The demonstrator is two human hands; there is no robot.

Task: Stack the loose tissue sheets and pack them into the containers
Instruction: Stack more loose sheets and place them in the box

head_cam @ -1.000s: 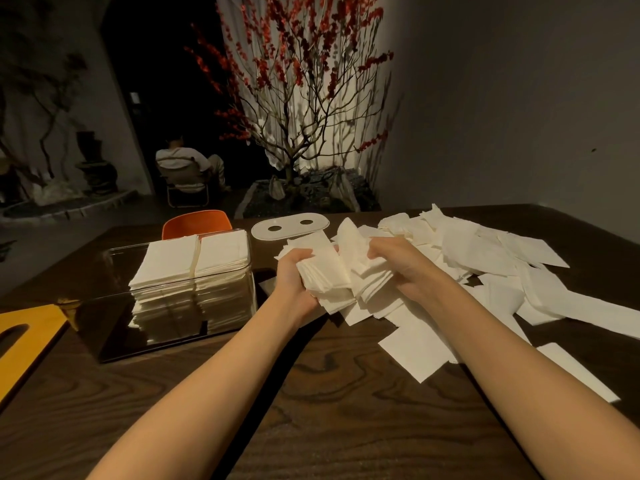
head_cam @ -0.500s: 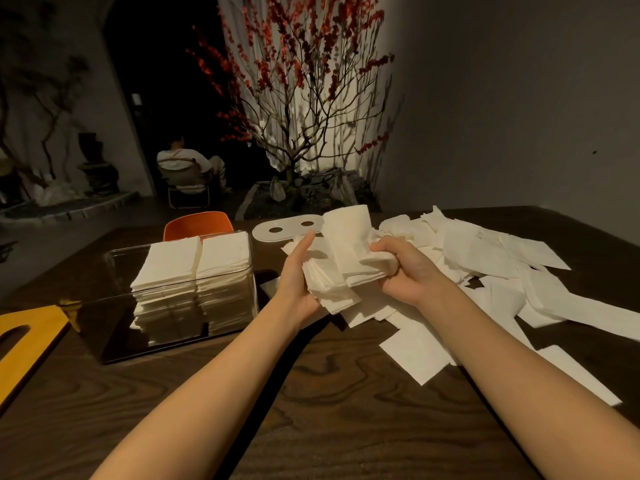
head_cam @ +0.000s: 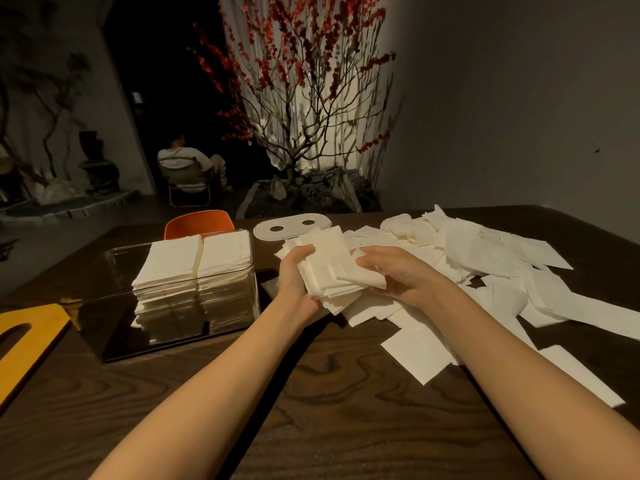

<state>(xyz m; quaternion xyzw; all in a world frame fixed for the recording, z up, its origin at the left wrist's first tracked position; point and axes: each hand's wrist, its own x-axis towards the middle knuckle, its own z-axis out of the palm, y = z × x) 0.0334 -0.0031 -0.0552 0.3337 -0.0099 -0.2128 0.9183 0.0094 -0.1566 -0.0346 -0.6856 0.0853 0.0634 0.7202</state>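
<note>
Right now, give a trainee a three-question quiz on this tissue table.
1. True or false: the clear box already holds two stacks of tissues side by side.
2. What does the left hand hold together with the right hand? A) a bundle of tissues B) the white lid C) the yellow board
3. Fill in: the loose sheets lie on the table to the ____ of the hands.

Key: 1 true; 2 A; 3 right
</note>
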